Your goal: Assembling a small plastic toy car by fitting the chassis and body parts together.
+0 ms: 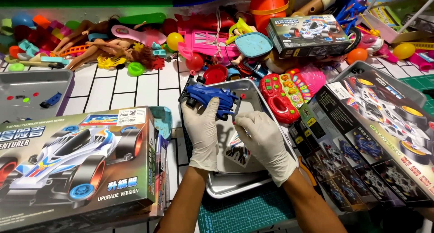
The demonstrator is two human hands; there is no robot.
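I have just one view, from the camera on the person's head. It looks steeply down and forward over the worktable, close enough that both forearms enter from the bottom edge and the gloved left hand and right hand sit at the centre of the frame. The metal tray lies just below centre, and the toy pile runs along the top edge, farthest from the lens. No second view overlaps it.
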